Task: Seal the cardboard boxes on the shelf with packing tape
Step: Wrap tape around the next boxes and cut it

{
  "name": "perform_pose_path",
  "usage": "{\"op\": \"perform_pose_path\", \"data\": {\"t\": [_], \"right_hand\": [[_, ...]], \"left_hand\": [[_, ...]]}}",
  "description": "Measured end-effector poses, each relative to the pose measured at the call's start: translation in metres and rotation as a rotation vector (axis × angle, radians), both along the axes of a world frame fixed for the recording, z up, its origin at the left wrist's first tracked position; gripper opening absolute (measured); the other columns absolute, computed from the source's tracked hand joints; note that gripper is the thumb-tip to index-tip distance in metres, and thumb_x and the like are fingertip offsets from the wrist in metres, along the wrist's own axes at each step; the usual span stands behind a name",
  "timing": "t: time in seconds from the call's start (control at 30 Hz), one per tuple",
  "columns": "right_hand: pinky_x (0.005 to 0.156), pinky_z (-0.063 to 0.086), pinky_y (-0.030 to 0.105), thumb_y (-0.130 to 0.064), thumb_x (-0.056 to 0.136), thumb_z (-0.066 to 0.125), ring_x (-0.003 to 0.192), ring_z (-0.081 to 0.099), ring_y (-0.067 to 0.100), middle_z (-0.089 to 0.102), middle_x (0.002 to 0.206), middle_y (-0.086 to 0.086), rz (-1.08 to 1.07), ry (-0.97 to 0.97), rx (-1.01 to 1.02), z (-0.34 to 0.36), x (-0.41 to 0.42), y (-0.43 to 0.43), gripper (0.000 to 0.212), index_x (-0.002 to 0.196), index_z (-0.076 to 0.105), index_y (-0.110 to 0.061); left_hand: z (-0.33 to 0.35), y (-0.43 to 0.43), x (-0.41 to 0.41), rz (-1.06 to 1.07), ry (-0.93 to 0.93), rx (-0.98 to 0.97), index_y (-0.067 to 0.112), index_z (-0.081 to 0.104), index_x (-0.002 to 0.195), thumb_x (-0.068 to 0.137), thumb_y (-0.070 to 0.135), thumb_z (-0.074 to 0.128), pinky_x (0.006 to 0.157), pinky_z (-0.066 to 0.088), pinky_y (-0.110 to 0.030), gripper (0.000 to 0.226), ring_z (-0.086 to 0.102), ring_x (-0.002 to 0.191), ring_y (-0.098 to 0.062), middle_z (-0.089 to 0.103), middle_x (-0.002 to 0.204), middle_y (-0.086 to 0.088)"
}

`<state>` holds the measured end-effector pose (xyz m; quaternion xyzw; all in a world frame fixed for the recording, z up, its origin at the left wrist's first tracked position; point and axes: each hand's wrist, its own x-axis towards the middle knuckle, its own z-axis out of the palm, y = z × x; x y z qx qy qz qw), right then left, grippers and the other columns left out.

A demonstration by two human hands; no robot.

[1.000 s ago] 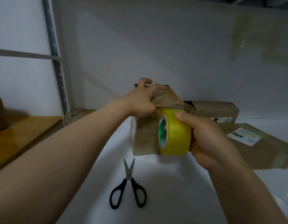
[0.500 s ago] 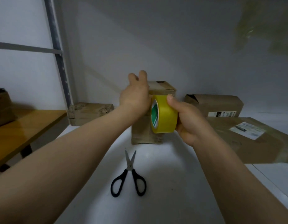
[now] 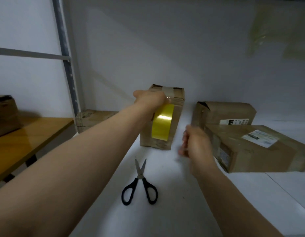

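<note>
Scissors (image 3: 139, 183) are lying open on the white shelf (image 3: 182, 211) at lower centre. Right of centre, the right hand (image 3: 196, 147) is hovering, too blurred to tell its grasp. Beyond, at frame centre, the upright box (image 3: 175, 120) is standing with a yellow tape strip (image 3: 161, 124) running down its front. The left hand (image 3: 150, 101) is gripping its upper edge.

It seems a storeroom or a packing area. The left hand (image 3: 151, 100) holds the top of a cardboard box (image 3: 157, 144) that stands on a white shelf board (image 3: 182, 211). To the right of this grip lie a flat parcel (image 3: 261, 151) and a second box (image 3: 230, 112), both with shipping labels. To its left rises a perforated metal rack post (image 3: 68, 77), and nearer than it lie scissors (image 3: 139, 183).
</note>
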<state>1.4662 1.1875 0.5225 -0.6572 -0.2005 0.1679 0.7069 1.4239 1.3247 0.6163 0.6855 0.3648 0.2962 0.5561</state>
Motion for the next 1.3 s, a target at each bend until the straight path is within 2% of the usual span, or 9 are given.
{"op": "perform_pose_path", "data": {"t": [0.1,0.2,0.43,0.57,0.67,0.77,0.93,1.13,1.3], "right_hand": [[0.068,0.049,0.036,-0.036,0.095,0.057,0.07,0.059,0.023,0.06,0.075,0.007,0.258,-0.475,-0.566,-0.022,-0.029,0.0,0.03,0.074,0.057,-0.015],[0.074,0.046,0.034,-0.052,0.09,0.06,0.088,0.058,0.022,0.057,0.086,0.0,0.461,-0.822,-0.873,-0.034,-0.066,0.007,0.036,0.079,0.051,-0.019],[0.073,0.044,0.034,-0.034,0.093,0.067,0.088,0.056,0.024,0.06,0.098,0.007,0.615,-1.117,-1.178,-0.013,-0.076,0.019,0.033,0.112,0.062,-0.007],[0.073,0.046,0.035,-0.012,0.092,0.064,0.066,0.049,0.02,0.051,0.082,0.005,0.648,-1.24,-1.37,-0.005,-0.066,0.009,0.014,0.085,0.053,-0.01],[0.06,0.041,0.029,-0.009,0.084,0.064,0.066,0.051,0.021,0.059,0.084,0.009,0.653,-1.183,-1.414,0.004,-0.039,-0.009,0.008,0.091,0.062,-0.006],[0.064,0.05,0.037,-0.019,0.084,0.064,0.079,0.062,0.024,0.07,0.108,0.01,0.721,-0.987,-1.389,0.028,-0.004,-0.037,0.027,0.11,0.07,-0.016],[0.081,0.057,0.042,-0.018,0.085,0.067,0.093,0.073,0.025,0.075,0.096,0.004,0.806,-0.627,-0.963,0.08,0.04,-0.102,0.028,0.103,0.073,-0.038],[0.068,0.053,0.014,0.006,0.094,0.059,0.088,0.066,0.018,0.073,0.094,0.012,0.502,-0.665,-0.297,0.117,0.05,-0.068,0.034,0.118,0.068,-0.016],[0.099,0.053,0.031,0.003,0.086,0.069,0.107,0.067,0.02,0.072,0.107,0.002,0.185,-0.914,-0.231,0.128,0.06,0.041,0.048,0.128,0.066,-0.02]], "left_hand": [[-0.004,-0.005,-0.006,-0.164,0.028,-0.156,0.014,0.061,0.097,0.092,0.03,0.069,0.063,0.056,-0.032,0.019,0.066,0.071,-0.024,0.067,0.087,-0.008],[-0.008,-0.007,-0.006,-0.224,-0.009,-0.202,0.015,0.063,0.09,0.097,0.028,0.063,0.071,0.058,-0.037,0.015,0.066,0.071,-0.025,0.068,0.083,-0.007],[-0.005,-0.004,-0.011,-0.28,-0.064,-0.287,0.007,0.066,0.104,0.099,0.021,0.063,0.096,0.055,-0.046,0.015,0.067,0.073,-0.025,0.071,0.092,-0.012],[-0.005,0.0,-0.008,-0.31,-0.061,-0.262,0.008,0.066,0.102,0.099,0.021,0.06,0.095,0.055,-0.047,0.015,0.068,0.079,-0.028,0.07,0.096,-0.013],[-0.006,0.002,-0.006,-0.337,-0.083,-0.286,0.005,0.062,0.097,0.096,0.016,0.063,0.086,0.057,-0.046,0.011,0.067,0.073,-0.031,0.066,0.084,-0.015],[-0.003,0.008,-0.005,-0.356,-0.092,-0.319,0.004,0.062,0.108,0.095,0.011,0.063,0.082,0.057,-0.045,0.016,0.067,0.074,-0.031,0.065,0.092,-0.017],[0.001,0.02,-0.005,-0.394,-0.086,-0.348,0.003,0.059,0.116,0.095,0.009,0.063,0.097,0.051,-0.052,0.022,0.067,0.08,-0.032,0.063,0.101,-0.019],[-0.004,0.022,0.001,-0.409,-0.153,-0.367,0.003,0.064,0.108,0.093,0.005,0.059,0.08,0.054,-0.045,0.015,0.066,0.072,-0.03,0.066,0.087,-0.019],[-0.008,0.018,0.002,-0.393,-0.169,-0.364,0.003,0.06,0.128,0.092,0.006,0.059,0.072,0.055,-0.043,0.036,0.066,0.069,-0.029,0.066,0.092,-0.019]]}}
